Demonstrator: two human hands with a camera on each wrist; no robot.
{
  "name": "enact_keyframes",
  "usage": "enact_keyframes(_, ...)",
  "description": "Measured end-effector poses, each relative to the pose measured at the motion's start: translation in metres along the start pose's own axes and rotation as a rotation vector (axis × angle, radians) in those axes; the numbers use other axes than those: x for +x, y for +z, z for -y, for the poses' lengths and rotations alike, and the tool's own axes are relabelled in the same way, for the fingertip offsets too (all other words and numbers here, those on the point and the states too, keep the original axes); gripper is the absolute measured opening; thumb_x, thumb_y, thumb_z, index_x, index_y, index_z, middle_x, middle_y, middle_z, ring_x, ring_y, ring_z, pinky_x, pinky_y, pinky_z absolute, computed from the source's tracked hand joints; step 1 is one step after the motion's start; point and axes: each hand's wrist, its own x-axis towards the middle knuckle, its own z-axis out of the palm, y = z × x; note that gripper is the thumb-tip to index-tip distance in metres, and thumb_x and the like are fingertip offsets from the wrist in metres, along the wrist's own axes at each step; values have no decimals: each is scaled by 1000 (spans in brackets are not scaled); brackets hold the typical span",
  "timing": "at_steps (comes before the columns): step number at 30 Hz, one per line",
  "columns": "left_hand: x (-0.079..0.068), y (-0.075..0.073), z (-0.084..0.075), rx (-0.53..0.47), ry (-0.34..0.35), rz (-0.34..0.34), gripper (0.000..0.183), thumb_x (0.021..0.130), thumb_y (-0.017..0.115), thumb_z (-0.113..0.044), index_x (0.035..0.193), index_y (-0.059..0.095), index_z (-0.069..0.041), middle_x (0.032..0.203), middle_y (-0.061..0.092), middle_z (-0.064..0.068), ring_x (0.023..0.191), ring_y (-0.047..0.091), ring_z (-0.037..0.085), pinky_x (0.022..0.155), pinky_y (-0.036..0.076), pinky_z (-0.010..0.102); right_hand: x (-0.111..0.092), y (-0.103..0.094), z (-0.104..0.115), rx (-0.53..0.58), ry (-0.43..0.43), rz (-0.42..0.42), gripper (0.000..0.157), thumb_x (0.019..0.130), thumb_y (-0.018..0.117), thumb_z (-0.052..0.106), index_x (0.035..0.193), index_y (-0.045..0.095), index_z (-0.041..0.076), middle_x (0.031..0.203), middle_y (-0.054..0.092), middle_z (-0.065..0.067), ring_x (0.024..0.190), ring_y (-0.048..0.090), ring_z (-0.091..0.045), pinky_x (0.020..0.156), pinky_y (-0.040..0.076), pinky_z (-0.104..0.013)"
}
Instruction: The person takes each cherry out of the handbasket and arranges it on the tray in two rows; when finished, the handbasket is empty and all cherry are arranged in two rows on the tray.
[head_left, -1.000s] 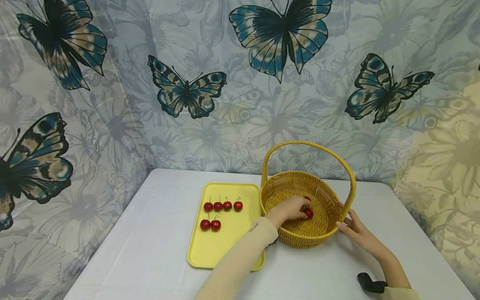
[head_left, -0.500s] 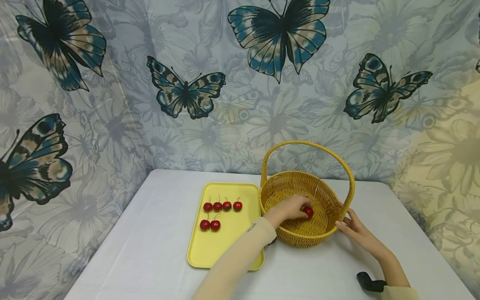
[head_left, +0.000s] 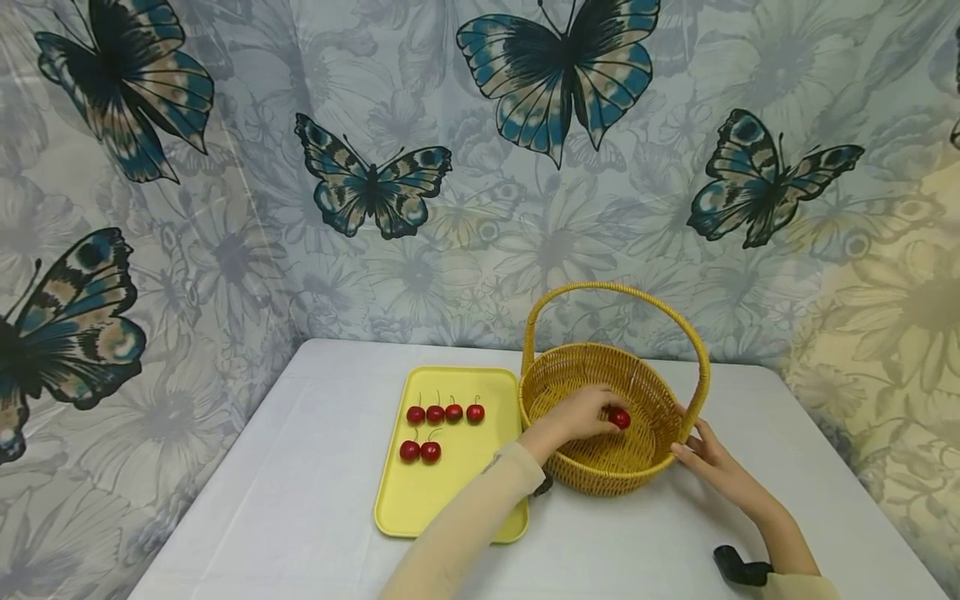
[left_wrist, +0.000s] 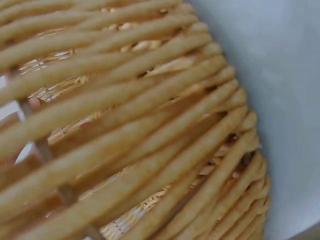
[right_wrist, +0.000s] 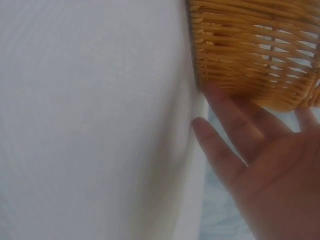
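Note:
My left hand (head_left: 581,414) reaches over the near-left rim into a wicker basket (head_left: 577,481). Its thumb and fingers pinch a red cherry (head_left: 619,417) low inside. The basket's weave (left_wrist: 125,110) fills most of the left wrist view, hiding nearly all of that hand. At the basket's right side, by the foot of its arched handle, my right hand (head_left: 712,467) touches the rim and outer wall. In the right wrist view its fingers (right_wrist: 227,122) lie spread and fairly straight against the wicker. Left of the basket, several stemmed cherries (head_left: 431,452) lie on a yellow tray (head_left: 450,508).
A white-covered table (head_left: 300,500) bears everything. The tray stands right beside the basket, and the left forearm crosses its lower right corner. A black strap piece (head_left: 738,567) sits by the right wrist. Butterfly-print cloth (head_left: 375,283) hangs behind.
My left hand and the cherry at its fingertips have shifted slightly toward the back of the basket. A second cherry seen there earlier is out of sight now. My right hand has stayed put.

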Motion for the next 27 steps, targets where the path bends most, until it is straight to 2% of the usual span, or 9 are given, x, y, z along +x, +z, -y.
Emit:
enact_keyframes(4, -5, -1, -1, -16, 2, -39, 37, 84, 68, -31, 120, 62, -23, 116, 57, -7, 104, 53, 3, 84, 41, 10, 0, 0, 0, -8, 4, 0, 66, 99, 42, 8, 148, 0, 8, 146, 3, -36, 114, 34, 19, 83, 42, -9)
enact_keyframes(12, -17, -5, -4, -45, -17, -110, 34, 84, 68, -34, 117, 63, -26, 115, 57, -10, 106, 52, 3, 85, 42, 11, 1, 1, 2, 6, 2, -5, 65, 99, 42, 8, 147, 0, 4, 146, -4, -35, 114, 33, 21, 83, 43, -9)
enact_keyframes(19, -30, -13, -5, -43, -29, -167, 34, 84, 67, -34, 116, 64, -24, 114, 58, -9, 105, 53, 5, 86, 42, 12, 0, 1, -2, 1, -7, -8, 65, 98, 42, 7, 148, 0, 5, 145, -1, -36, 114, 35, 20, 83, 44, -10)
enact_keyframes(27, -46, -20, -8, -43, -47, -198, 34, 85, 65, -35, 118, 63, -26, 119, 56, -8, 112, 50, 9, 92, 43, 19, -1, 0, -3, 14, -20, -2, 65, 98, 41, 6, 148, -1, 5, 144, -1, -38, 114, 37, 18, 83, 44, -10)
